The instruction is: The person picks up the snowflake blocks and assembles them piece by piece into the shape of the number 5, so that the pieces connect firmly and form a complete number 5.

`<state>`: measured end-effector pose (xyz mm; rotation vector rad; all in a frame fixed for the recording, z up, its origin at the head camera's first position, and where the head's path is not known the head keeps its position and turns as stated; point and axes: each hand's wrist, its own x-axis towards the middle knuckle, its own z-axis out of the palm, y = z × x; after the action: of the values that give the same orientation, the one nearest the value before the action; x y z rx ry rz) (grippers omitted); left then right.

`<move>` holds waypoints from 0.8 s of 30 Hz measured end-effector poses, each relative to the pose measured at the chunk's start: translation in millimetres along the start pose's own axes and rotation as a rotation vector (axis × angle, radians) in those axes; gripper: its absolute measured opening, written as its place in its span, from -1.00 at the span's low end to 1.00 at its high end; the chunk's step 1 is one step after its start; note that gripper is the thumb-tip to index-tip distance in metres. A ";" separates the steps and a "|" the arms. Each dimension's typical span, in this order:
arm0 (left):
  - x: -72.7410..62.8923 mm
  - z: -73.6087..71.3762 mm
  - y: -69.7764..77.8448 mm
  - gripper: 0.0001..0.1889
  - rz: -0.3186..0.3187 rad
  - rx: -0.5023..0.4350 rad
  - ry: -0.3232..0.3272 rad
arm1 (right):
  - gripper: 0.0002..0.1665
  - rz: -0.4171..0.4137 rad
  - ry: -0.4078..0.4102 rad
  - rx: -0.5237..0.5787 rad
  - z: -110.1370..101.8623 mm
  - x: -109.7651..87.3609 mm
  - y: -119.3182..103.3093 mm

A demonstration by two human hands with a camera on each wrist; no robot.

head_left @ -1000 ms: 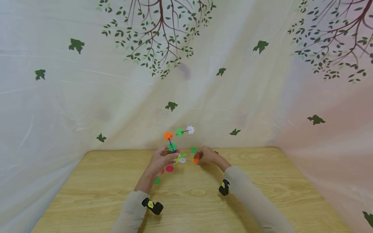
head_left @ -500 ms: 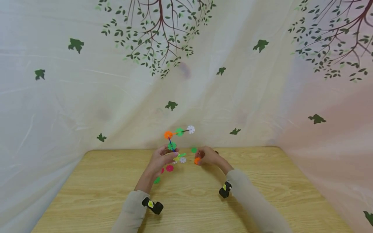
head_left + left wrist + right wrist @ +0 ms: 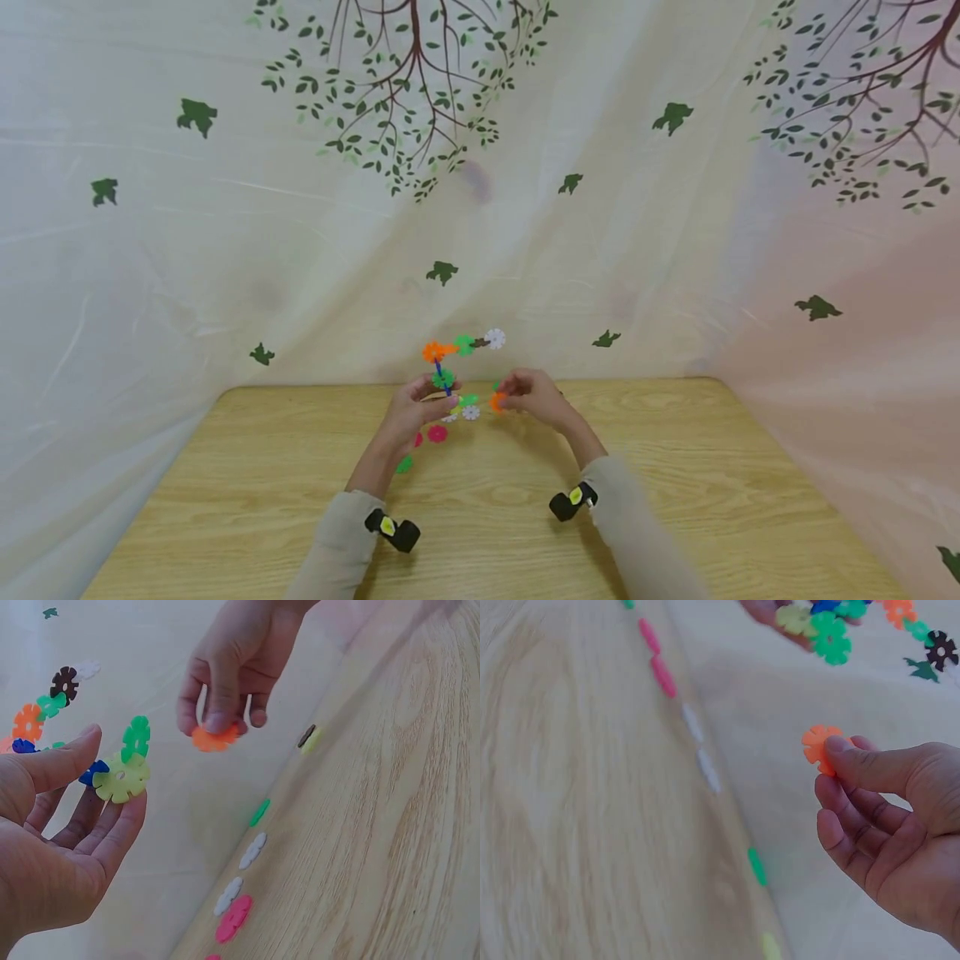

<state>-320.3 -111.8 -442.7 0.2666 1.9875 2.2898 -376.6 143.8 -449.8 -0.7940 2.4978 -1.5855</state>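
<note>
My left hand [image 3: 414, 412] grips a chain of notched plastic discs, thumb on one side and fingers on the other. In the left wrist view a yellow disc [image 3: 121, 778], a blue disc [image 3: 93, 774] and a green disc [image 3: 136, 737] show at the held end. Farther along the chain come an orange disc [image 3: 434, 352], another green disc [image 3: 464, 344], a brown disc [image 3: 64, 685] and a white disc [image 3: 494, 338]. My right hand [image 3: 900, 810] pinches a loose orange disc [image 3: 821, 748] between thumb and fingers, above the table and apart from the chain.
Loose discs lie on the wooden table [image 3: 480, 517]: pink [image 3: 234, 919], white [image 3: 253, 850], green [image 3: 259, 812] and yellow [image 3: 312, 740], with a brown one beside the yellow. A pale curtain [image 3: 337, 275] with printed leaves hangs behind the table.
My right hand has moved slightly left and up with the orange disc, closer to the chain. The chain's upper end has turned slightly; my left hand stays in about the same place.
</note>
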 end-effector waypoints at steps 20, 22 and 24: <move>-0.8 0.6 -1.9 -0.64 -0.027 0.017 0.033 | -0.74 -0.004 0.067 0.245 11.6 -8.4 -37.7; -0.7 0.6 -2.1 -0.63 -0.025 0.016 0.032 | -0.74 -0.008 0.068 0.253 12.5 -9.1 -37.8; -0.9 0.4 -1.9 -0.61 -0.020 0.020 0.027 | -0.73 -0.012 0.073 0.261 13.6 -9.2 -36.7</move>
<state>-319.4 -111.2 -444.6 0.2180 2.0175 2.2746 -350.2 124.8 -426.3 -0.7285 2.2676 -1.9247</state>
